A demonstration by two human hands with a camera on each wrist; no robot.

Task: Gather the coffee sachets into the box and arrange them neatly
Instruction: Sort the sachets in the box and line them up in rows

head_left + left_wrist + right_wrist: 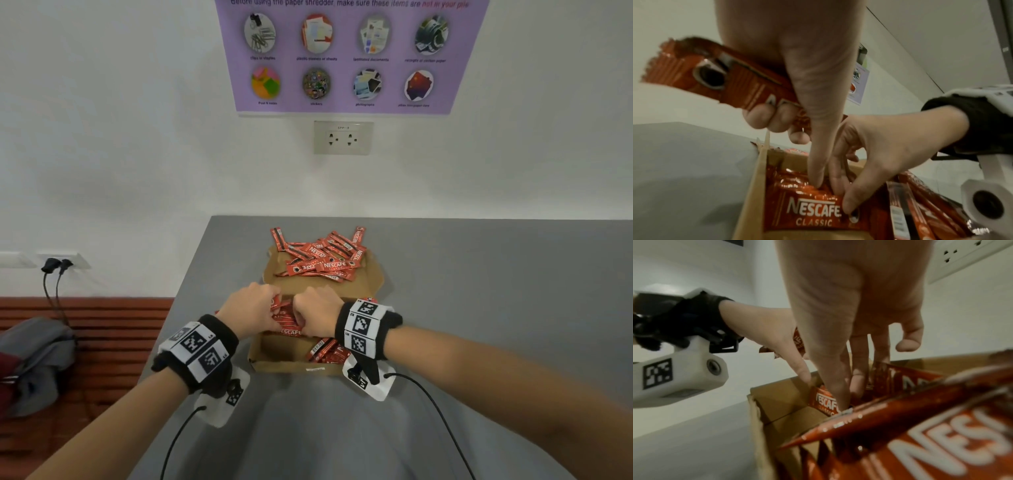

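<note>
Your left hand [251, 310] grips a few red sachets [715, 76] in its curled fingers, with the thumb [816, 162] pointing down into the box [274, 359]; your right hand [317, 313] reaches into the same box, its thumb and fingers pinching a sachet [813, 212] that stands among the others there; both hands sit close together over the far part of the box, at its middle. The box lies open on the grey table [479, 291], near you; more sachets [325, 351] rest in its near right corner. On the opened lid [373, 281] beyond the hands, a loose pile [322, 257] of sachets lies jumbled, some spilling past the far edge onto the table. On the wall beyond hang a purple poster [346, 58] and a socket [343, 137]; a grey bag [37, 356] sits on the bench at far left.
</note>
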